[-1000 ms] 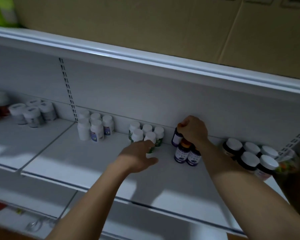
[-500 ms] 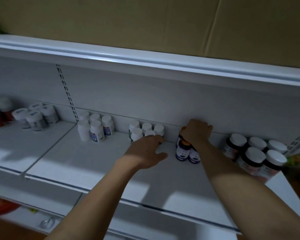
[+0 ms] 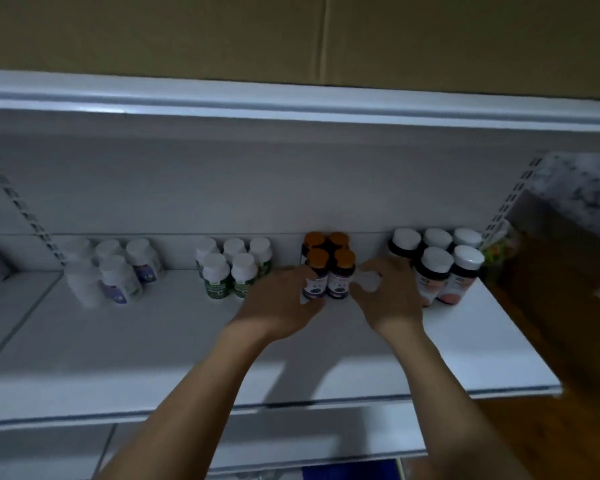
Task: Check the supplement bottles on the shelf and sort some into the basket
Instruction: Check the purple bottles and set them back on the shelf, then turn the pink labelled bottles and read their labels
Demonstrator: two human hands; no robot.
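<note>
head view looks down along two bare forearms to a white shelf [image 3: 146, 344] that sits under an upper shelf [image 3: 291, 105]. four orange-capped bottles [image 3: 329, 261] stand upright in a tight two-by-two cluster against the back wall, near the middle of the shelf. they have dark bodies and purple labels.

the left hand [image 3: 278, 303] lies at the cluster's left side. its fingers curve toward the front-left bottle [image 3: 317, 275] and its thumb sits low by that bottle's base. it touches the bottle, but blur hides whether it really grips, so i cannot tell. the right hand [image 3: 390, 296] lies at the cluster's right side, just beside the front-right bottle [image 3: 342, 277]. its thumb and fingers bend in a wide c with bare shelf showing inside the curve, and it holds nothing. whether it touches the bottle is not clear.

left of the cluster, a little apart, stand five green-labelled bottles [image 3: 226, 271] with white caps. further left is a blurred group of white bottles [image 3: 118, 275] with bluish labels. right of the cluster, close behind the right hand, stand five pink-labelled bottles [image 3: 437, 268] with white caps and dark shoulders. a cardboard box [image 3: 222, 32] fills the space above the upper shelf. a brown wooden surface [image 3: 568, 323] lies past the shelf's right end.
</note>
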